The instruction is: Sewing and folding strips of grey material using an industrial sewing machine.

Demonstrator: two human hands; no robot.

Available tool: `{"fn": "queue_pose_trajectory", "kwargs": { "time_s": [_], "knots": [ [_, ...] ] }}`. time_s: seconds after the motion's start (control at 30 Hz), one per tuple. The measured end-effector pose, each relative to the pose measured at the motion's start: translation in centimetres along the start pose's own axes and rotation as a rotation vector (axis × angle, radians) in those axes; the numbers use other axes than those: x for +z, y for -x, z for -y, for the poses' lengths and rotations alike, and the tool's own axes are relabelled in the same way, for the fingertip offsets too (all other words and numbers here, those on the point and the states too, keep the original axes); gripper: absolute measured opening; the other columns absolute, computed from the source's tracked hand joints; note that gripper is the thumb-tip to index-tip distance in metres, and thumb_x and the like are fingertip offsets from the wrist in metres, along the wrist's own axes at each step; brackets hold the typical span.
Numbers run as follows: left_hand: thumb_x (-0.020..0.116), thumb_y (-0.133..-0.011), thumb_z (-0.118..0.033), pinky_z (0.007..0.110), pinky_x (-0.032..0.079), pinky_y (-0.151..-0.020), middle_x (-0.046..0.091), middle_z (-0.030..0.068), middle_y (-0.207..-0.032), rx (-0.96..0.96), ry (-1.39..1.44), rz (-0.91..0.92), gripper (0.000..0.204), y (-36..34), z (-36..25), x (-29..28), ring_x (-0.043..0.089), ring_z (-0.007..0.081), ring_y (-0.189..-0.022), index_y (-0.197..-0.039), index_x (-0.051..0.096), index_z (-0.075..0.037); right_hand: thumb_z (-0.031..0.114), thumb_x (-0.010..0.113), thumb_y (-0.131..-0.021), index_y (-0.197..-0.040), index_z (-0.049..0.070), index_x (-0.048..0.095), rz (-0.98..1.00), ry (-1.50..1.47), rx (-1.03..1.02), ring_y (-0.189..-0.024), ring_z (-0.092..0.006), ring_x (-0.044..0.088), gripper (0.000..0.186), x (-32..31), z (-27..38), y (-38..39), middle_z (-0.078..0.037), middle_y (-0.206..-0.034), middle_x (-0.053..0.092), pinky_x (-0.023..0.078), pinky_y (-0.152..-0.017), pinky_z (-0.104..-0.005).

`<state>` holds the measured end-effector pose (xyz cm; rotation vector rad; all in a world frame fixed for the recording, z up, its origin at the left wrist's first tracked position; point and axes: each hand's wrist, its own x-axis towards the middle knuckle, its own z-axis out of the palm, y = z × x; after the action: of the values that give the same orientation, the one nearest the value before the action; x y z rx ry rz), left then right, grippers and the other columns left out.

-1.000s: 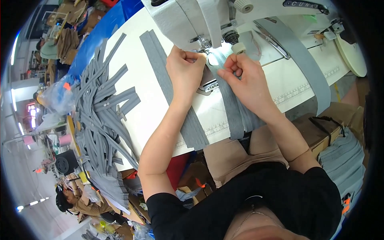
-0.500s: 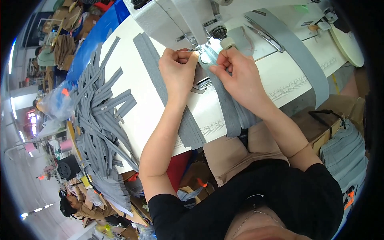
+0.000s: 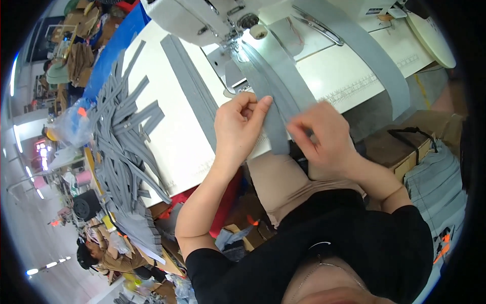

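A grey zipper strip (image 3: 269,83) runs from under the lit needle area of a white sewing machine (image 3: 190,17) toward my lap, beside a wider, paler grey fabric band (image 3: 286,58). My left hand (image 3: 237,126) is closed at the strip's left edge, fingers curled and thumb lying over it. To the right, my right hand (image 3: 326,137) is smeared by motion near the lower part of the fabric. Its thumb and forefinger point at the cloth, but whether they grip it cannot be made out.
Left of my hands, another grey strip (image 3: 190,83) lies on the white table (image 3: 174,137). A tangled heap of grey zipper strips (image 3: 119,137) covers the table's left side. Metal tweezers (image 3: 321,28) rest by a long grey band (image 3: 372,50). A person (image 3: 114,256) sits far left.
Both hands have drawn back from the needle toward my body, the right one also outward. More of the strip and the pale band shows below the machine.
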<state>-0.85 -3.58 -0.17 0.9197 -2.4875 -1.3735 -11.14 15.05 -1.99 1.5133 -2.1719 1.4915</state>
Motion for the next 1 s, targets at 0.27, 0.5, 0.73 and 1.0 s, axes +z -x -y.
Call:
{"fn": "queue_pose_trajectory", "kwargs": {
  "time_s": [0.27,0.5,0.73,1.0],
  "knots": [
    [0.064,-0.106,-0.033,0.025,0.055,-0.064,0.075,0.0104,-0.082,-0.251,0.857,0.010,0.028,1.5,1.0,-1.3,0.066,0.0098,-0.066,-0.101,0.065,-0.006,0.016,0.084,-0.088,-0.098,0.000,0.066,0.244,-0.260,0.645,-0.058,-0.0085,0.047,0.027,0.1,-0.3,7.0,-0.002,-0.070,0.058,0.038,-0.054,-0.0262],
    [0.065,-0.105,-0.028,0.025,0.056,-0.066,0.076,0.0105,-0.085,-0.258,0.948,0.033,0.023,3.0,0.8,-0.8,0.069,0.0116,-0.070,-0.107,0.065,-0.005,0.019,0.081,-0.090,-0.097,0.002,0.067,0.320,-0.354,0.594,-0.060,-0.0135,0.055,0.024,-0.4,-0.8,7.1,-0.004,-0.066,0.058,0.043,-0.057,-0.0298],
    [0.066,-0.104,-0.025,0.025,0.056,-0.065,0.076,0.0101,-0.089,-0.292,0.932,0.044,0.019,4.9,0.8,-0.7,0.070,0.0115,-0.074,-0.111,0.063,-0.007,0.007,0.072,-0.096,-0.096,0.003,0.065,0.031,-0.300,0.600,-0.091,-0.0109,0.056,0.008,1.8,0.1,7.8,-0.001,-0.093,0.061,0.042,-0.079,-0.0274],
    [0.064,-0.105,-0.024,0.027,0.058,-0.067,0.075,0.0107,-0.089,-0.316,0.970,0.053,0.018,6.6,1.8,-1.0,0.070,0.0133,-0.075,-0.112,0.062,-0.007,0.011,0.072,-0.093,-0.090,0.001,0.060,0.284,-0.416,0.479,-0.078,-0.0184,0.056,0.016,0.7,1.1,8.1,-0.007,-0.082,0.061,0.044,-0.073,-0.0329]
  ]
}}
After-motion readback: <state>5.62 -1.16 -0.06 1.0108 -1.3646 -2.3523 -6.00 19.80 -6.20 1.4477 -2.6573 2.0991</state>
